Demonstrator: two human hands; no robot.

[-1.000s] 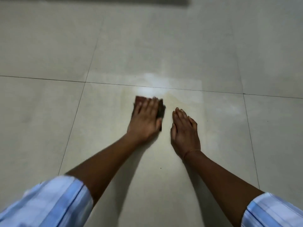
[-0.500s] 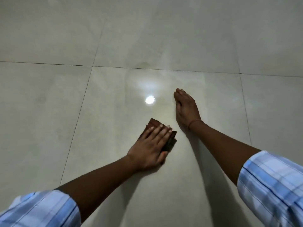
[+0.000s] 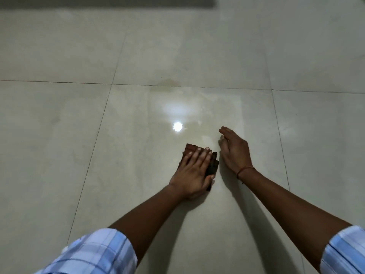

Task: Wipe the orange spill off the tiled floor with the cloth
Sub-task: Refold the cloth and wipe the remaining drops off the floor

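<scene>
The left hand (image 3: 194, 171) presses flat on the dark folded cloth (image 3: 212, 165); the right hand (image 3: 235, 153) rests open, empty. The faint orange stain (image 3: 167, 83) at the far grout line (image 3: 59, 82) may be missed.

Both forearms are left bare, with the shirt sleeves rolled up near the elbows. The left sleeve (image 3: 94, 254) is patterned in a light blue and white check crossed by thin darker lines, and the same plaid cloth is seen on the right sleeve (image 3: 345, 252). A thin reddish-orange thread (image 3: 245, 170) is worn around the right wrist, with a short loose end hanging from it.
</scene>
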